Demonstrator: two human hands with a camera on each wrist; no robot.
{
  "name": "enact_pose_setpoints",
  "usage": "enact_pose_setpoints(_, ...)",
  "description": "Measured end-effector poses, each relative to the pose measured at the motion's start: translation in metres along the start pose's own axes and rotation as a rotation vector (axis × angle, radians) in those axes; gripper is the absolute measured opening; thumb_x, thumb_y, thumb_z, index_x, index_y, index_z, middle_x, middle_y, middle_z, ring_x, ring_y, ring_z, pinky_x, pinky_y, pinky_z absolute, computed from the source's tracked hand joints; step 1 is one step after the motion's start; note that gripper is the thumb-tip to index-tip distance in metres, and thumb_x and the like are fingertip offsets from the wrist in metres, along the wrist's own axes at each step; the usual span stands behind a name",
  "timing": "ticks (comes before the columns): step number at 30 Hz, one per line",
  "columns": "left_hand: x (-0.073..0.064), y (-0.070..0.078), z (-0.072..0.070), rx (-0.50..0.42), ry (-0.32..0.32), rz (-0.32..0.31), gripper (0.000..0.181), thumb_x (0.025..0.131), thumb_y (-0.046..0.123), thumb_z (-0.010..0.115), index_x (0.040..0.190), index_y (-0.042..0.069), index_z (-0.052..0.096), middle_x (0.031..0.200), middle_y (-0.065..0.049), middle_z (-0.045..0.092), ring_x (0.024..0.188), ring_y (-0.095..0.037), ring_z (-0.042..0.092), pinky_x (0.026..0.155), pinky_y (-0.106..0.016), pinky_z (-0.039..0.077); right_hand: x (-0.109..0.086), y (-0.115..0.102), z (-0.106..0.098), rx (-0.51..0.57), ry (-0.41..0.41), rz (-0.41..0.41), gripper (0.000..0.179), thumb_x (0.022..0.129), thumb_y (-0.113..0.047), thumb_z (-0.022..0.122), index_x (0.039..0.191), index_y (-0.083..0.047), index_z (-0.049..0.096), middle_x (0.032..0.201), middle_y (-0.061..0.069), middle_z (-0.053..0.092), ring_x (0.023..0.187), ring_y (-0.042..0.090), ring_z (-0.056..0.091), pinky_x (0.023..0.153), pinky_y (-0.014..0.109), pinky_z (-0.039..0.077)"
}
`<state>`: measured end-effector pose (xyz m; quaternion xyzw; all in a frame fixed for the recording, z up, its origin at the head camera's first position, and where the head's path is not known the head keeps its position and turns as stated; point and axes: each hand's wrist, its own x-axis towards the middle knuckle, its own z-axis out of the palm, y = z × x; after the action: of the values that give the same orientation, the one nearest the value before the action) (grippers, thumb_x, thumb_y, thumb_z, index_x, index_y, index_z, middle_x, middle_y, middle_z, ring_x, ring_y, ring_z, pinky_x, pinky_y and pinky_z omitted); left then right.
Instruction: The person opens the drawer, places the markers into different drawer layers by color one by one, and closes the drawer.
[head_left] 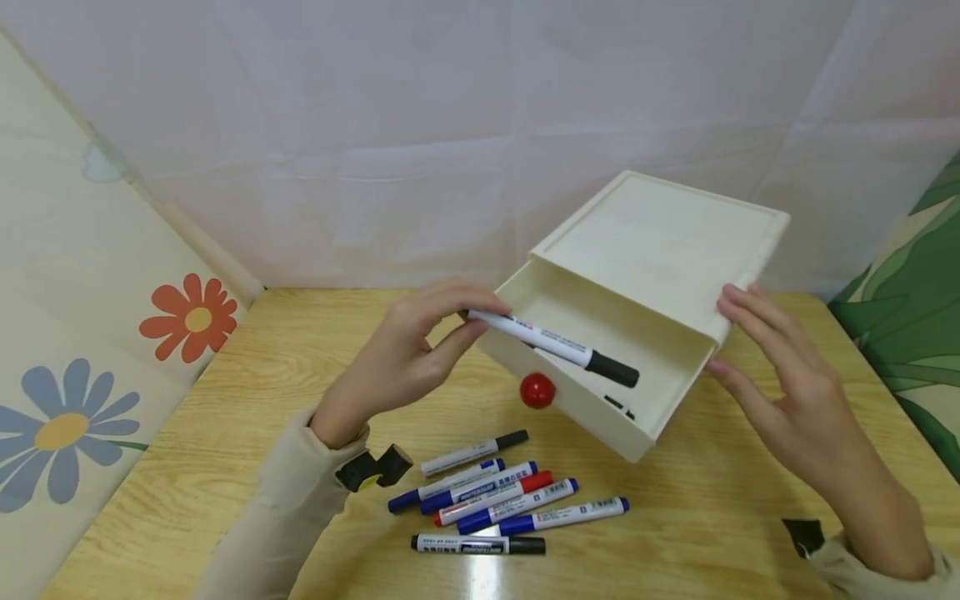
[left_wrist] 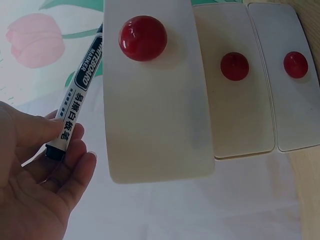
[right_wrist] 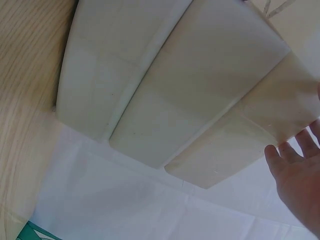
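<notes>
Head view shows us the left hand, its grip pinching a black-capped marker slantwise over the pulled-out drawer of a cream drawer unit; the right hand rests its fingertips against the unit's side, its grip closed round nothing. We judge the work partway: the drawer is out, but the held marker is not let go, and 7 loose markers lie on the table. Something dark-marked lies inside the drawer; we cannot make it out. In the left wrist view we count 3 fronts with red knobs, only 1 pulled forward. The table is yellowish and wood-grained, with a bright reflection below the markers. Behind it hangs a creased whitish sheet; at left we see a panel with a red flower and a blue-grey flower, at right green leaves.
</notes>
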<state>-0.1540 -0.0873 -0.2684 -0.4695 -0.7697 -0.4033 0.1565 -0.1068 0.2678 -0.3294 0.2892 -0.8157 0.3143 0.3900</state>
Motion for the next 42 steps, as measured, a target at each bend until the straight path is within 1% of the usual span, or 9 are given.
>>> enact_pose_setpoints(4, 0.008, 0.000, 0.003, 0.029, -0.050, 0.019, 0.024, 0.094, -0.005, 0.061, 0.116, 0.001, 0.068, 0.114, -0.010, 0.070, 0.095, -0.013, 0.064, 0.081, -0.026, 0.055, -0.001, 0.000, 0.000, -0.003, -0.007, 0.005, 0.069, 0.099, -0.046, 0.051, 0.130, 0.015, 0.054, 0.148, 0.016, 0.049, 0.147, 0.025, 0.036, 0.122, 0.025, 0.028)
enact_pose_setpoints(10, 0.017, 0.000, 0.007, 0.093, -0.127, 0.052, 0.022, 0.094, -0.003, 0.060, 0.115, 0.002, 0.068, 0.110, -0.008, 0.071, 0.091, -0.012, 0.060, 0.074, -0.027, 0.050, -0.001, 0.001, -0.001, -0.007, -0.008, 0.007, 0.069, 0.099, -0.047, 0.051, 0.130, 0.015, 0.054, 0.148, 0.017, 0.049, 0.147, 0.025, 0.036, 0.122, 0.025, 0.028)
enact_pose_setpoints(12, 0.019, 0.000, 0.009, 0.106, -0.139, 0.052, 0.022, 0.095, -0.003, 0.060, 0.115, 0.001, 0.068, 0.111, -0.008, 0.071, 0.091, -0.012, 0.060, 0.074, -0.026, 0.050, -0.001, 0.001, -0.001, -0.010, -0.011, 0.012, 0.069, 0.098, -0.047, 0.051, 0.131, 0.014, 0.054, 0.148, 0.017, 0.049, 0.147, 0.024, 0.036, 0.122, 0.025, 0.028)
enact_pose_setpoints(19, 0.024, -0.001, 0.014, 0.143, -0.168, 0.040, 0.021, 0.095, -0.002, 0.060, 0.114, 0.002, 0.068, 0.112, -0.008, 0.070, 0.097, -0.014, 0.062, 0.082, -0.026, 0.055, -0.003, 0.002, -0.001, -0.007, -0.019, 0.036, 0.070, 0.098, -0.049, 0.051, 0.132, 0.012, 0.054, 0.149, 0.014, 0.049, 0.147, 0.023, 0.036, 0.122, 0.024, 0.027)
enact_pose_setpoints(27, 0.027, 0.000, 0.021, 0.155, -0.209, 0.035, 0.020, 0.096, 0.000, 0.058, 0.112, 0.002, 0.068, 0.109, -0.007, 0.069, 0.090, -0.013, 0.058, 0.075, -0.030, 0.052, -0.003, 0.003, -0.001, -0.001, -0.014, 0.026, 0.070, 0.098, -0.048, 0.052, 0.131, 0.013, 0.054, 0.149, 0.012, 0.048, 0.147, 0.024, 0.036, 0.122, 0.024, 0.028)
enact_pose_setpoints(31, 0.028, 0.000, 0.025, 0.154, -0.215, 0.039, 0.019, 0.096, 0.000, 0.058, 0.112, 0.001, 0.068, 0.109, -0.008, 0.069, 0.087, -0.013, 0.057, 0.072, -0.026, 0.050, -0.005, 0.002, -0.001, 0.001, -0.009, 0.024, 0.070, 0.098, -0.048, 0.052, 0.131, 0.013, 0.054, 0.149, 0.013, 0.049, 0.147, 0.024, 0.036, 0.122, 0.025, 0.028)
enact_pose_setpoints(34, 0.027, -0.001, 0.027, 0.152, -0.220, 0.029, 0.020, 0.096, 0.001, 0.057, 0.113, 0.001, 0.068, 0.109, -0.008, 0.069, 0.082, -0.012, 0.053, 0.067, -0.022, 0.046, -0.006, 0.002, -0.001, 0.001, -0.006, 0.023, 0.070, 0.098, -0.048, 0.052, 0.130, 0.014, 0.054, 0.149, 0.013, 0.049, 0.147, 0.024, 0.036, 0.122, 0.025, 0.028)
enact_pose_setpoints(38, 0.027, -0.001, 0.028, 0.153, -0.232, -0.013, 0.022, 0.097, 0.001, 0.054, 0.115, 0.002, 0.066, 0.110, -0.009, 0.067, 0.076, -0.011, 0.049, 0.061, -0.020, 0.042, -0.008, 0.002, -0.002, -0.003, -0.005, 0.028, 0.070, 0.098, -0.048, 0.052, 0.131, 0.013, 0.054, 0.149, 0.013, 0.049, 0.147, 0.024, 0.036, 0.122, 0.024, 0.028)
enact_pose_setpoints(42, 0.028, 0.001, 0.029, 0.158, -0.251, -0.058, 0.023, 0.098, 0.001, 0.050, 0.118, 0.002, 0.064, 0.112, -0.009, 0.065, 0.075, -0.012, 0.048, 0.059, -0.020, 0.041, -0.011, 0.002, -0.002, -0.006, -0.007, 0.034, 0.070, 0.098, -0.049, 0.052, 0.132, 0.012, 0.054, 0.149, 0.014, 0.049, 0.147, 0.024, 0.036, 0.121, 0.023, 0.028)
